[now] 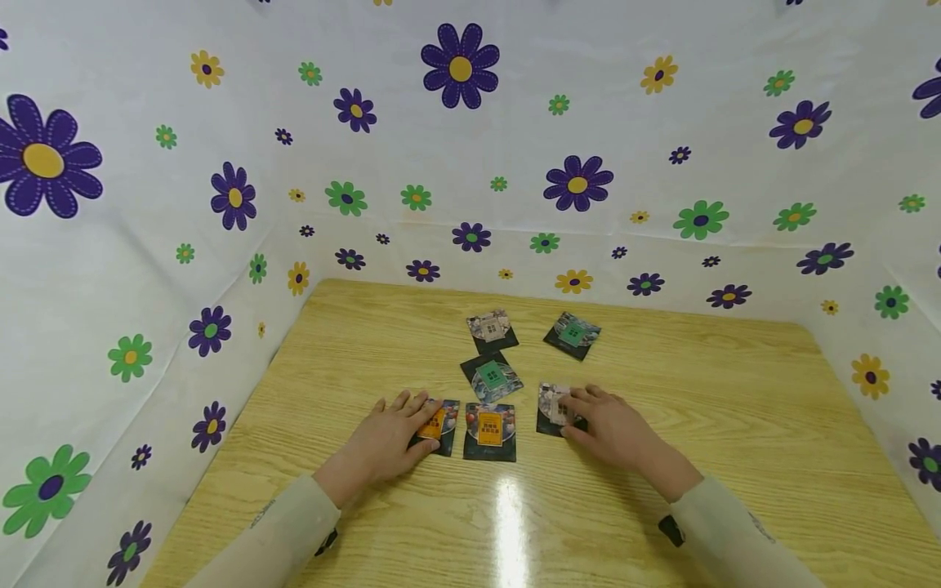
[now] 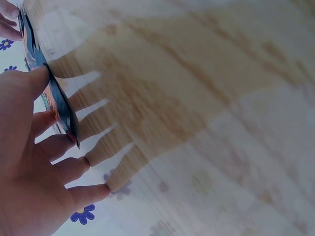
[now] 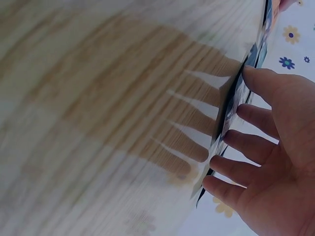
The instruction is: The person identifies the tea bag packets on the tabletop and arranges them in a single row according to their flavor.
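Observation:
In the head view my left hand (image 1: 393,433) lies over a small square sachet with an orange label (image 1: 448,418), thumb along its near side and fingers across the far left. The left wrist view shows that sachet (image 2: 62,109) edge-on, with the fingers spread and fairly straight. My right hand (image 1: 606,425) rests over the right part of a dark sachet with a grey label (image 1: 550,400). Seen from the right wrist, its extended fingertips touch the sachet (image 3: 231,101). Between the hands lies a second orange-labelled sachet (image 1: 489,441), flat on the table.
Farther back on the wooden table (image 1: 698,367) lie a green-labelled sachet (image 1: 492,377), a grey-labelled one (image 1: 492,331) and another green-labelled one (image 1: 573,334), all turned at angles. White flower-patterned cloth (image 1: 500,139) walls the back and sides.

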### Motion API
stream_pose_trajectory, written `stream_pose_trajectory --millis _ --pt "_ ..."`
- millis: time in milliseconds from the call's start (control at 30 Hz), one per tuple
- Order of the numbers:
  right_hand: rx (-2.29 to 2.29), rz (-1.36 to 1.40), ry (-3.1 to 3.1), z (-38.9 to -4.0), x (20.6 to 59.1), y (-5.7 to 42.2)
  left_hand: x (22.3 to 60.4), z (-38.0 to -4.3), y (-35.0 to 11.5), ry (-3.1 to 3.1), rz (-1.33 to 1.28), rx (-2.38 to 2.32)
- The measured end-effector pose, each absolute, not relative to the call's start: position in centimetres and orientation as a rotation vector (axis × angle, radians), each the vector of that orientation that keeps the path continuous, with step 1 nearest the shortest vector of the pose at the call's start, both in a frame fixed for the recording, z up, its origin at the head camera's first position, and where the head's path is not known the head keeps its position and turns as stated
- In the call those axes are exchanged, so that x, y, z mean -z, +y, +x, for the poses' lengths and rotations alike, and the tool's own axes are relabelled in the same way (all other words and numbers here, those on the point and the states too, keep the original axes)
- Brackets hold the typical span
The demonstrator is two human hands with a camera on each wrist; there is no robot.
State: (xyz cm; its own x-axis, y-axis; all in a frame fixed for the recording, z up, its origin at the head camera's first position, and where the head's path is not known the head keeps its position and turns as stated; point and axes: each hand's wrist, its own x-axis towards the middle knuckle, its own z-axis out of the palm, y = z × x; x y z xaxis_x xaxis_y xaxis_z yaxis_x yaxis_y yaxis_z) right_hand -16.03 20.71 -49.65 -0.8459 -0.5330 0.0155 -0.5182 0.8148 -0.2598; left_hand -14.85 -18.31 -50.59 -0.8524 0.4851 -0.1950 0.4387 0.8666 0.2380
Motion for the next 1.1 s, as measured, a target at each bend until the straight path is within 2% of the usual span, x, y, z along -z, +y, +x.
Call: stream_pose_trajectory --millis 1100 --pt "0.379 -0.94 2.815 -13.8 48.9 21.1 50.7 -14.9 -18.3 2.807 0.723 -0.252"
